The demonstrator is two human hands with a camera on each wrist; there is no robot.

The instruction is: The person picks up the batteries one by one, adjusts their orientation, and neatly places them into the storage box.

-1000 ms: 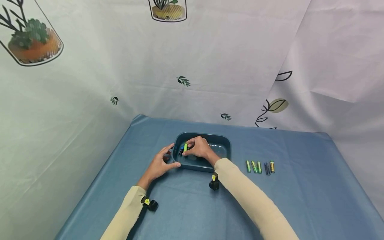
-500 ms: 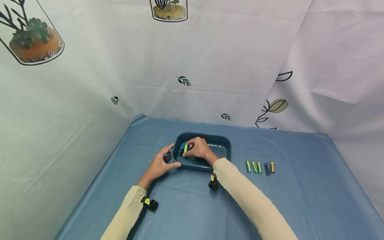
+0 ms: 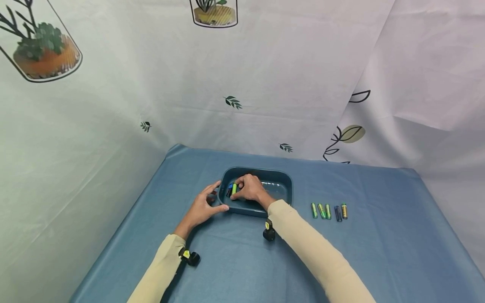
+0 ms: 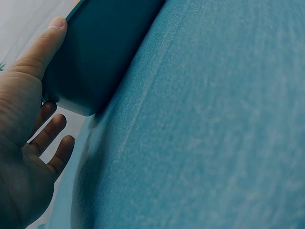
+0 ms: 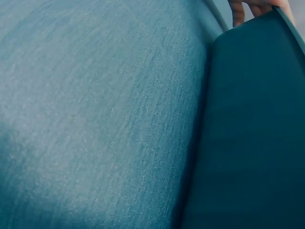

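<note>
A dark teal rectangular dish (image 3: 278, 171) stands on the blue-covered table. My left hand (image 3: 198, 211) holds its left end, with the thumb (image 4: 47, 45) along the near side and the other fingers spread beyond the corner. Inside the dish, toward the left, my right hand (image 3: 251, 188) pinches a bright green battery (image 3: 234, 188) between thumb and fingers. Right beside that battery lies a dark battery with a blue end (image 3: 229, 190). The right wrist view shows only the dish's outer wall (image 5: 257, 119), the cloth and part of the left hand; the right hand is outside it.
To the right of the dish, a loose row of batteries lies on the cloth (image 3: 379, 235): several green ones (image 3: 321, 211), a dark one (image 3: 338, 213) and an orange-and-dark one (image 3: 344, 211). A pale printed curtain (image 3: 265, 84) hangs behind and at the sides.
My right hand has lowered slightly inside the dish with the green battery in its fingers. The left hand keeps its place at the dish's left end.
</note>
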